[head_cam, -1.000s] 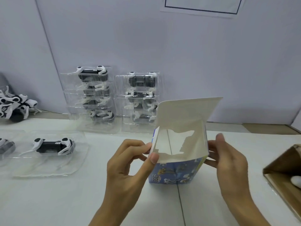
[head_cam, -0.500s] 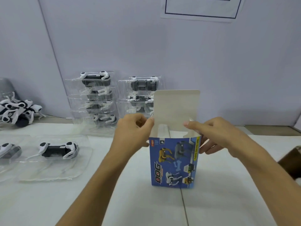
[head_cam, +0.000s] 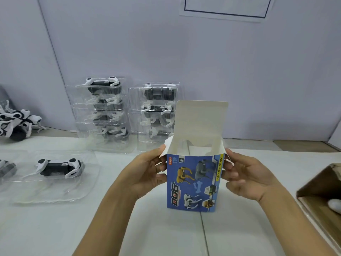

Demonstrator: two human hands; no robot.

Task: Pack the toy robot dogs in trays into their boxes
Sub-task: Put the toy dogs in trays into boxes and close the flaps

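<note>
A blue printed toy box (head_cam: 193, 183) stands upright on the white table, its top open and its white lid flap (head_cam: 201, 119) raised at the back. My left hand (head_cam: 147, 172) grips the box's left side, fingers at the small side flap. My right hand (head_cam: 245, 174) holds the right side the same way. A black-and-white robot dog (head_cam: 59, 166) lies in a clear tray (head_cam: 55, 193) on the table to the left. Two stacks of trayed dogs (head_cam: 107, 111) (head_cam: 158, 109) lean on the wall behind.
Loose robot dogs (head_cam: 16, 124) are piled at the far left by the wall. Another trayed dog (head_cam: 5, 169) is cut off by the left edge. A brown cardboard carton (head_cam: 321, 196) sits at the right edge with something white inside.
The box went from tilted toward me to standing upright. My hands dropped from the top flaps to the box's two sides, and the lid flap now stands straight up.
</note>
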